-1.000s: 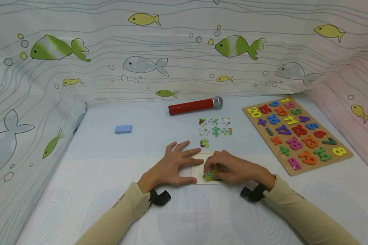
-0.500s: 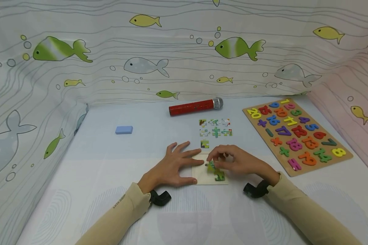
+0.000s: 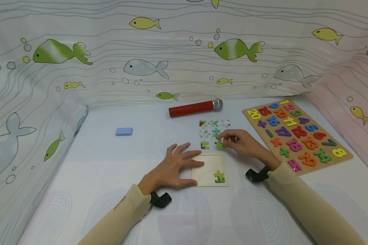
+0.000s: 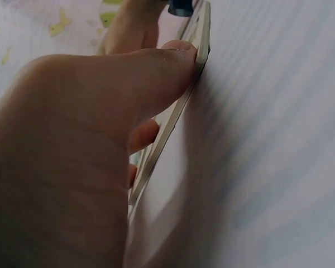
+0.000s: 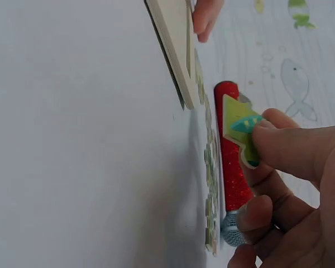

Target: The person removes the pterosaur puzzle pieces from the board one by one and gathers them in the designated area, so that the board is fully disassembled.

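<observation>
A shallow wooden puzzle tray (image 3: 204,177) lies in the middle of the table, a green jigsaw piece (image 3: 219,177) in its near right corner. My left hand (image 3: 173,168) rests over the tray's left side with fingers spread; its thumb touches the near left edge. Between thumb and fingertips, my right hand (image 3: 243,144) pinches another green jigsaw piece (image 5: 240,124) with a blue-green mark. That piece is held just beyond the tray, beside a loose jigsaw piece (image 3: 204,145). Several more loose jigsaw pieces (image 3: 215,132) lie in rows behind.
Behind the loose pieces lies a red toy microphone (image 3: 191,108). A wooden number board (image 3: 289,166) with colourful numerals stretches along the right. Far left of the pieces is a blue block (image 3: 124,131). A fish-patterned cloth (image 3: 110,85) hangs behind the table.
My right hand has lifted a jigsaw piece from the tray and carried it away from me, to beside the loose pieces. My left hand has stayed on the tray.
</observation>
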The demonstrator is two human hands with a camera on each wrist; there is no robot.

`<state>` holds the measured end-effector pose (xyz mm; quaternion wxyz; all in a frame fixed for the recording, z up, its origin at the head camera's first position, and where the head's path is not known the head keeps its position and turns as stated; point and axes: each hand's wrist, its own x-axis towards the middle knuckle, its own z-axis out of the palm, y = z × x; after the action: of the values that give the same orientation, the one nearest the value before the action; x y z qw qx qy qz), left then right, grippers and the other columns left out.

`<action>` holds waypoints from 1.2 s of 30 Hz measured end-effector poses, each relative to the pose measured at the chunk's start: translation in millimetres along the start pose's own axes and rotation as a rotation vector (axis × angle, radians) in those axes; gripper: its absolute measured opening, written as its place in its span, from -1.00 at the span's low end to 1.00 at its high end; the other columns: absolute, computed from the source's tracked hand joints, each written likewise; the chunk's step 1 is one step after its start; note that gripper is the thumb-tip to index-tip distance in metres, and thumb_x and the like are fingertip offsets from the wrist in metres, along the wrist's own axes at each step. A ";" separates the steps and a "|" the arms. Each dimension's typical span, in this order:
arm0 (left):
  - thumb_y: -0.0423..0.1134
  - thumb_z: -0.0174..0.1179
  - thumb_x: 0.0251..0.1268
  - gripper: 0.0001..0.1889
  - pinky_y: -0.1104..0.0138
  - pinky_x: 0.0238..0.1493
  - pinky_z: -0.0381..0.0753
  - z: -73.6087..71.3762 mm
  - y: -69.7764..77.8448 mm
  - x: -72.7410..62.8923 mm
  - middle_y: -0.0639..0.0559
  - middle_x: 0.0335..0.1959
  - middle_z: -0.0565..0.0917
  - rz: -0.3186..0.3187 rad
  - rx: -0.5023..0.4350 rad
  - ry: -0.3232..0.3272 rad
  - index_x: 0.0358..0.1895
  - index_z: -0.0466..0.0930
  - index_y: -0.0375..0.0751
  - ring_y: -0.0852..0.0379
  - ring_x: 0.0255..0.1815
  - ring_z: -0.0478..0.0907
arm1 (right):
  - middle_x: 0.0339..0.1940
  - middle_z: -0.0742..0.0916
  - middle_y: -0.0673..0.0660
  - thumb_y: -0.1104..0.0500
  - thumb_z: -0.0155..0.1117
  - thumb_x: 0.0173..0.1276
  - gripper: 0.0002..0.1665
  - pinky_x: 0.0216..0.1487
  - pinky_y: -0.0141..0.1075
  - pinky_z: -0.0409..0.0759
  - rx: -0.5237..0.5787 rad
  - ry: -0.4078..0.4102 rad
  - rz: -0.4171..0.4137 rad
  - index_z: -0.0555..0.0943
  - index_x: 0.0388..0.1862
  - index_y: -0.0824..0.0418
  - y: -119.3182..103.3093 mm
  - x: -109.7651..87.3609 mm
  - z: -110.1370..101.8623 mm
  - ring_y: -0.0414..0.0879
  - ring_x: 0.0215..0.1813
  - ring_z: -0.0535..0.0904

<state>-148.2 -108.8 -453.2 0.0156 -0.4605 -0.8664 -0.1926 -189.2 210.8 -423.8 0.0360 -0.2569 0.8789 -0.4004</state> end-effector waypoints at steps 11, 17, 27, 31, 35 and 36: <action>0.32 0.29 0.16 -0.37 -0.37 0.44 0.00 -0.4 0.6 0.1 0.13 0.51 0.43 0.014 0.011 0.016 0.33 0.56 0.33 -0.25 0.63 0.13 | -0.24 0.75 0.03 0.33 0.28 0.43 -0.73 -0.27 -0.37 0.41 -0.031 -0.023 0.003 0.77 0.02 0.13 8.8 13.4 6.6 -0.14 -0.30 0.43; 0.33 0.28 0.16 -0.37 -0.37 0.43 0.02 0.9 0.1 0.6 0.14 0.51 0.43 0.007 0.016 0.015 0.33 0.57 0.34 -0.24 0.63 0.13 | -0.18 0.78 0.02 0.33 0.31 0.40 -0.70 -0.22 -0.28 0.35 -0.143 0.002 -0.032 0.77 0.02 0.09 9.9 13.0 9.8 -0.15 -0.33 0.43; 0.34 0.28 0.15 -0.38 -0.37 0.42 0.02 1.0 0.6 0.1 0.14 0.51 0.43 0.012 0.020 0.026 0.32 0.57 0.35 -0.24 0.62 0.14 | -0.18 0.73 0.05 0.26 0.37 0.38 -0.67 -0.28 -0.33 0.38 -0.178 -0.031 -0.036 0.75 0.11 0.11 7.4 10.1 9.0 -0.16 -0.34 0.40; 0.34 0.27 0.17 -0.38 -0.38 0.42 0.02 0.8 0.8 0.2 0.14 0.51 0.43 0.010 0.019 0.021 0.33 0.56 0.35 -0.25 0.62 0.14 | -0.13 0.73 0.05 0.20 0.48 0.30 -0.60 -0.25 -0.33 0.37 -0.186 -0.051 -0.040 0.74 0.14 0.11 7.2 8.9 7.7 -0.16 -0.32 0.38; 0.33 0.27 0.17 -0.38 -0.38 0.42 0.02 0.4 1.6 0.5 0.14 0.51 0.43 0.008 0.018 0.019 0.33 0.56 0.34 -0.25 0.62 0.14 | -0.21 0.69 0.01 0.18 0.51 0.27 -0.59 -0.20 -0.23 0.27 -0.219 -0.063 -0.026 0.75 0.11 0.07 6.1 9.2 8.2 -0.15 -0.31 0.36; 0.33 0.28 0.17 -0.38 -0.38 0.42 0.03 0.5 1.6 0.5 0.14 0.51 0.43 0.008 0.020 0.020 0.33 0.56 0.34 -0.25 0.62 0.15 | -0.24 0.68 0.01 0.18 0.51 0.26 -0.60 -0.20 -0.22 0.24 -0.226 -0.066 -0.022 0.76 0.11 0.07 5.8 9.5 8.6 -0.15 -0.31 0.36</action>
<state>-147.1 -107.4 -453.1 0.0295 -0.4619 -0.8662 -0.1884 -197.6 203.5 -432.5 0.0312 -0.2820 0.9138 -0.2907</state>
